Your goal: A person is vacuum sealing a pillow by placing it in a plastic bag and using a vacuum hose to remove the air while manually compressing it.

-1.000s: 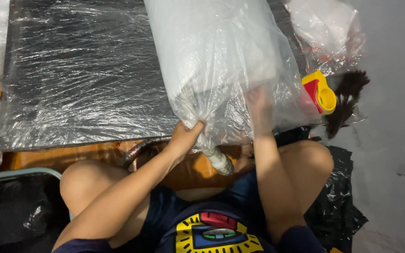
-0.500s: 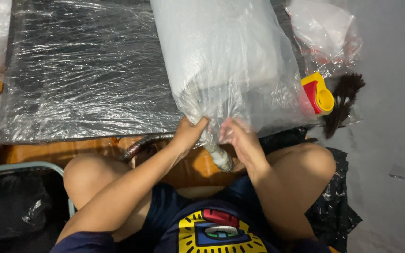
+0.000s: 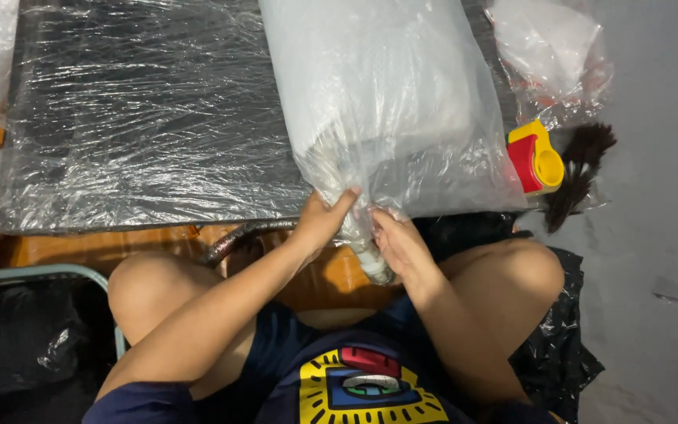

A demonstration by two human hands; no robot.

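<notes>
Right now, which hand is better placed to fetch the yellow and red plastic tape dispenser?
Probably the right hand. It sits on the same side as the yellow and red plastic tape dispenser. The left hand has its grip on the gathered neck of the clear plastic bag, farther away.

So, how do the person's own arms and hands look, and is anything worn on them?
Both arms are bare from the upper arm down: no sleeves reach the forearms, and no gloves, watch, rings or bracelets are visible. The left hand and right hand are uncovered, with slim fingers. Short dark navy sleeves of a T-shirt with a colourful printed front appear only at the frame's bottom edge.
</notes>
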